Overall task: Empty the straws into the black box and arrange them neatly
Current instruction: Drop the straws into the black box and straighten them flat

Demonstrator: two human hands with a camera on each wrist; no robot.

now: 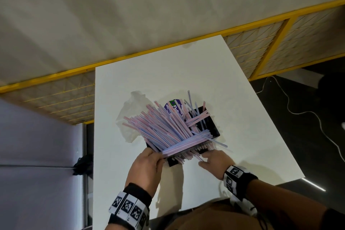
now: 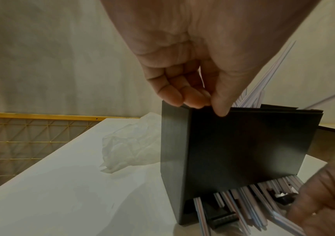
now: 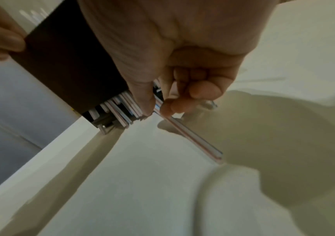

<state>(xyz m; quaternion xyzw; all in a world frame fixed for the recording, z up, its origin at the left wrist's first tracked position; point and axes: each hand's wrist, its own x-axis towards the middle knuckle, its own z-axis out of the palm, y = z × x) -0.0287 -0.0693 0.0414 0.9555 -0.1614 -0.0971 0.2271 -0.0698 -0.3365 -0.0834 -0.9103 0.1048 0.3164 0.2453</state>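
Fingers, left hand: the fingers are curled over the top rim of the black box at its near left corner, thumb pressed on the outer wall, gripping it.
Fingers, right hand: thumb and fingers pinch one striped straw at the near right corner of the black box; its free end slants down toward the tabletop.
Black box: it sits on the tabletop, about midway across it; in the wrist views its near wall appears raised, with a gap beneath.
Straws: a loose pink-and-blue striped heap lies across the black box, fanning out past its left rim; several stick up at its far side, and many ends poke out through the gap under its near wall.
Purple label: partly seen among the straws at the far side of the black box.
Clear plastic bag: crumpled on the tabletop just left of the black box.
Yellow mesh fence: beyond the tabletop's far edge, well behind the black box.
White cable: on the dark floor, right of the black box.
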